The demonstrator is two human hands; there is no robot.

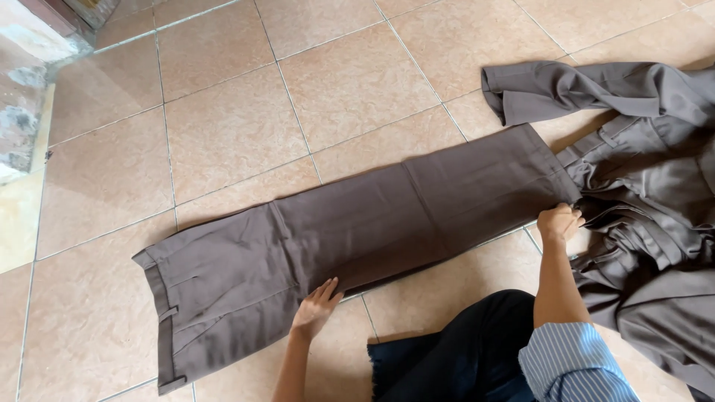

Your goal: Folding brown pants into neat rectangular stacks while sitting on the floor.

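Observation:
A pair of brown trousers [350,231] lies flat on the tiled floor, legs laid together, waistband at the lower left and hems at the right. My left hand [316,307] rests flat with fingers spread on the near edge of the trousers, around the thigh. My right hand [560,222] pinches the near corner of the leg hems, fingers closed on the fabric.
A heap of more brown garments [648,179] lies crumpled at the right, touching the hems. My knee in dark cloth [462,350] and a striped rolled sleeve [570,368] sit at the bottom. A raised stone step [30,89] borders the tiled floor [223,126] at far left.

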